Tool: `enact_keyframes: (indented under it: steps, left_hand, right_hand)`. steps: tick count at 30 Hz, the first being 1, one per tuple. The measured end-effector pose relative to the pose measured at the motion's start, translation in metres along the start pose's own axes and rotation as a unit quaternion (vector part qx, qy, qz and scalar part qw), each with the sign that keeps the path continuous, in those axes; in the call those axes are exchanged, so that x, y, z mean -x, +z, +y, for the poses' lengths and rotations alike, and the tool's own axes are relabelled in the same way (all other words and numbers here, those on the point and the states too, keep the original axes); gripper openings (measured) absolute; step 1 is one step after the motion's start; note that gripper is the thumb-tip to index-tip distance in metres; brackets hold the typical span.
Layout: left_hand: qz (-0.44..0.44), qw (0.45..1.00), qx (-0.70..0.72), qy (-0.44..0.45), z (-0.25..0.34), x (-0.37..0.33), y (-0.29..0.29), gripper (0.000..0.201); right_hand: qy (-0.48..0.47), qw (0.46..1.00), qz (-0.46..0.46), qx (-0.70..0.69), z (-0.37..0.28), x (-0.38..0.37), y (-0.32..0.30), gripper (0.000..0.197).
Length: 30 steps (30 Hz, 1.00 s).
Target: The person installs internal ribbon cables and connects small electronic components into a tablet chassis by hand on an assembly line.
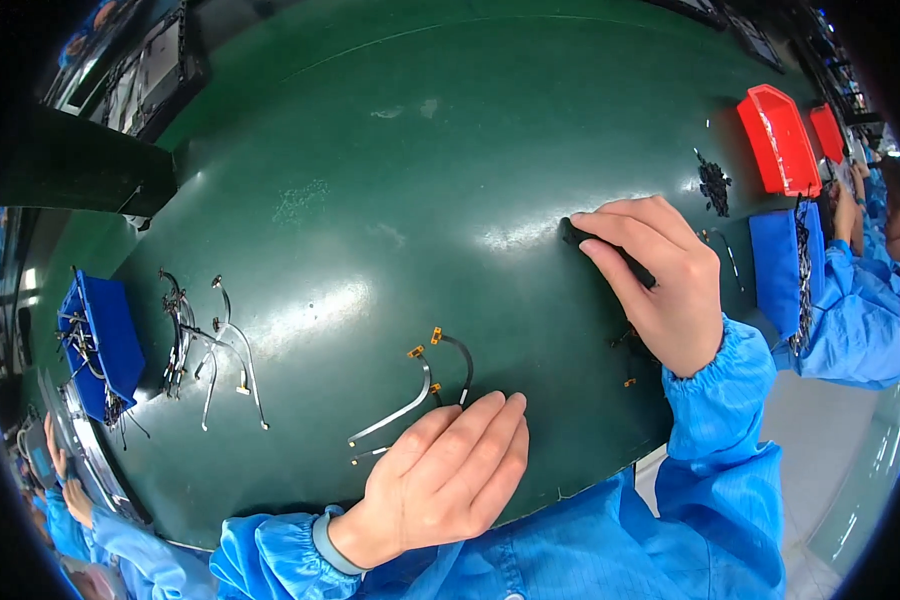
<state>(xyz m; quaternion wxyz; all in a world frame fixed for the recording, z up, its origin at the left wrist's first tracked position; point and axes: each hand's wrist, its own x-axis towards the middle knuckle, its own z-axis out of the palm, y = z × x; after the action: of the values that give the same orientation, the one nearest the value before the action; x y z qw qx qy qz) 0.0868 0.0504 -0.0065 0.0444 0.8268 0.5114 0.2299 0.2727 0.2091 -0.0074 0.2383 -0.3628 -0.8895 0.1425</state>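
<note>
Gripping a black tool at right of centre, the right hand is closed around it, tip on the green bench. Left hand lies flat, fingers together, at lower centre, fingertips just beside curved flex cables. More cables lie left, near a blue tray. Red bins sit upper right.
</note>
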Motion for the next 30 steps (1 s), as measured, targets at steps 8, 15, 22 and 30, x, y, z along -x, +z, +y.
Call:
enact_keyframes:
  steps: [8,15,22,30]
  left_hand:
    - [-0.009,1.000,-0.003,-0.018,0.002,-0.001,-0.001,0.019]
    - [0.012,0.999,-0.031,-0.040,0.001,0.000,0.003,0.018]
    - [0.027,0.997,-0.059,-0.050,0.000,0.003,0.001,0.019]
    - [0.043,0.991,-0.113,-0.049,-0.002,0.002,0.007,0.013]
  right_hand:
    - [-0.033,0.999,-0.011,-0.015,0.020,-0.009,0.000,0.014]
    - [-0.047,0.995,0.013,0.084,0.020,-0.005,-0.002,0.012]
    - [0.094,0.995,0.010,0.021,0.023,0.001,-0.034,0.014]
    - [0.027,0.999,-0.020,-0.019,0.034,-0.001,-0.014,0.012]
